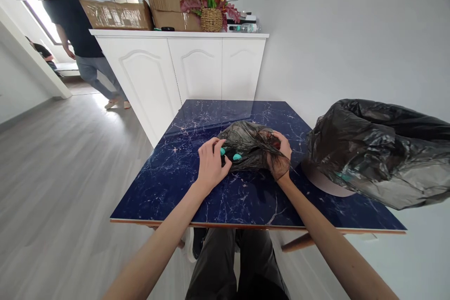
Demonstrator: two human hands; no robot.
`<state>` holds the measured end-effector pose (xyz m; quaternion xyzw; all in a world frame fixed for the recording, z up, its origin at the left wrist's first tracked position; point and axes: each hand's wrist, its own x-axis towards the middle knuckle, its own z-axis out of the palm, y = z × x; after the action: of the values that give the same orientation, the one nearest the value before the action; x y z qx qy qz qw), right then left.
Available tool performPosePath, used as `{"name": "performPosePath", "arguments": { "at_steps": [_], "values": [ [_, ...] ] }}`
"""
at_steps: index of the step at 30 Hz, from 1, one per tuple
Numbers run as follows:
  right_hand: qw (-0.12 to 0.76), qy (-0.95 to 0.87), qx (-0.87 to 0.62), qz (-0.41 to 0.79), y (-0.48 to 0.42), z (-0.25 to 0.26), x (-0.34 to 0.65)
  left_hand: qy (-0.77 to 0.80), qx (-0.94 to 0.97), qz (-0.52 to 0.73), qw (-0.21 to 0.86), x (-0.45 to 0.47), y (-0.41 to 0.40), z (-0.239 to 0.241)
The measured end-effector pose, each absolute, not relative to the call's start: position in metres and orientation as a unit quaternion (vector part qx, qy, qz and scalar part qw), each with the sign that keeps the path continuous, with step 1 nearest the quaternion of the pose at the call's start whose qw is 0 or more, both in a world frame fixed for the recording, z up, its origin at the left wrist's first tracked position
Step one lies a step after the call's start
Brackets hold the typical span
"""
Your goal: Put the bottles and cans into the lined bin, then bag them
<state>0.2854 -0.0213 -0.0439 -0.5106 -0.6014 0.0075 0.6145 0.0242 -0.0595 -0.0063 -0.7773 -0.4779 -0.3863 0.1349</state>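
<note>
A thin black plastic bag (242, 136) lies crumpled on a dark blue marbled table. My left hand (210, 161) is at its left end, fingers curled and thumb below, gripping that end. Two small teal pieces show there, one beside my left fingertips and another teal piece (237, 156) further right; what they belong to is hidden in the black. At the bag's right end, my right hand (280, 157) is closed on the gathered plastic, with film draped over its palm. Something reddish shows faintly by the right fingers, too covered to name.
To the right, a large black bag (372, 150) lines a round pale bin (323, 180) on the table (154, 192). A white cabinet (200, 65) behind bears cardboard boxes (116, 15), a flower basket (211, 19) and a bottle (248, 28). A person (79, 33) stands at the left.
</note>
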Motion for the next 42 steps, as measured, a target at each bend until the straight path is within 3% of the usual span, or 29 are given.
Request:
{"name": "performPosePath", "arguments": {
  "at_steps": [3,20,42],
  "values": [
    [0.622,-0.603,-0.5,0.005,-0.02,-0.044,0.286,-0.431,-0.815,-0.375,0.099,0.027,-0.059,-0.006],
    [0.587,-0.613,-0.528,0.018,-0.013,-0.052,0.291,-0.54,-0.765,-0.349,0.034,0.019,-0.041,-0.03],
    [0.585,-0.631,-0.51,0.013,-0.009,-0.056,0.289,-0.56,-0.739,-0.363,0.091,0.018,-0.032,-0.036]
  ]
}}
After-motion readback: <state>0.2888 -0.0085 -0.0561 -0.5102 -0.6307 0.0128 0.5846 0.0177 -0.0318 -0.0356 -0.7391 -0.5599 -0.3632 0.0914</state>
